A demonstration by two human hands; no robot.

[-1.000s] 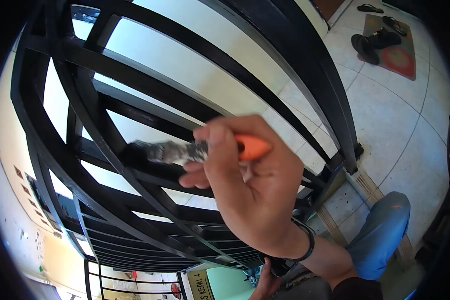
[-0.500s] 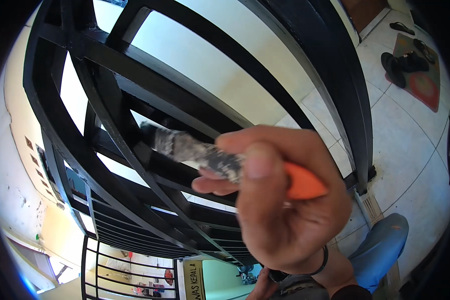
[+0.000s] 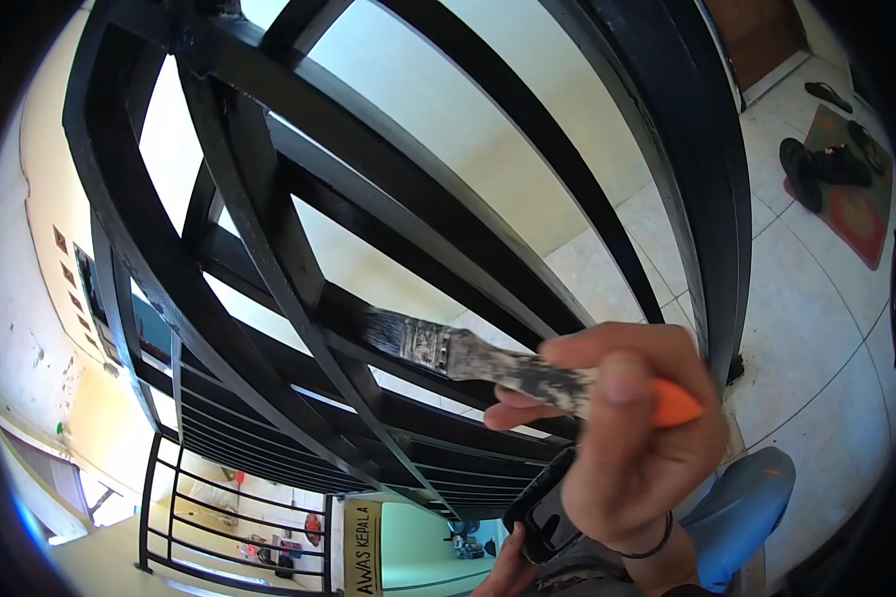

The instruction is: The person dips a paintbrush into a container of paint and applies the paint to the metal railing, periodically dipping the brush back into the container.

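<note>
My right hand (image 3: pixel 647 428) is closed round the handle of a paint-smeared brush (image 3: pixel 448 351) with an orange handle end. The dark bristles touch or sit right beside a black bar of the metal railing (image 3: pixel 408 239). Low in the view, my left hand (image 3: pixel 506 569) is at the edge of a black container (image 3: pixel 548 512), its fingers against the side and partly out of sight. My right forearm and hand cover part of the container.
Tiled floor (image 3: pixel 796 318) lies to the right, with a mat (image 3: pixel 851 219) and dark footwear (image 3: pixel 811 174) on it. My jeans-clad knee (image 3: pixel 757 507) is at the lower right. A yellow sign (image 3: pixel 362 547) and a lower railing (image 3: pixel 249 532) show below.
My right hand and the brush have moved right and down in the view, with the bristles now further along the bars. The view has shifted, and more of the black container shows by my left hand.
</note>
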